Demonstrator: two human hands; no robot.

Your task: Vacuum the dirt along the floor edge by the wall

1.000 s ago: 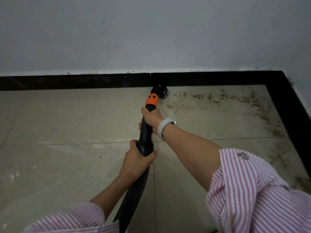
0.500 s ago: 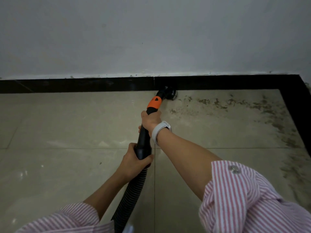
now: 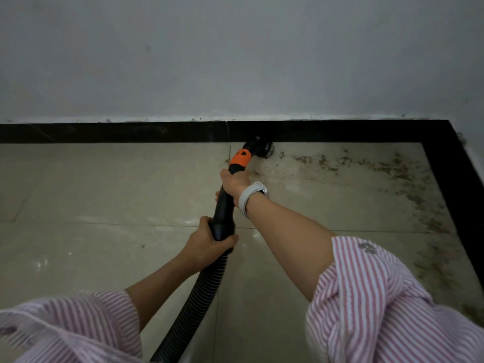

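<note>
Head view, looking down at a pale tiled floor [image 3: 104, 200] that meets a grey wall [image 3: 235, 61]. A black skirting strip [image 3: 104, 132] runs along the foot of the wall and turns the corner at right. Against this strip sits the round brush head [image 3: 262, 149] of a black vacuum wand [image 3: 225, 203] with an orange collar [image 3: 240, 159]. Brown dirt [image 3: 366, 166] is scattered over the floor to the right of the brush head, along the strip. The right hand [image 3: 235, 183], wearing a pale wristband [image 3: 250, 197], wraps its grip round the wand below the collar. The left hand [image 3: 207, 243] curls round the wand where the ribbed hose [image 3: 199, 297] begins. Both sleeves [image 3: 379, 305] are pink-striped.
</note>
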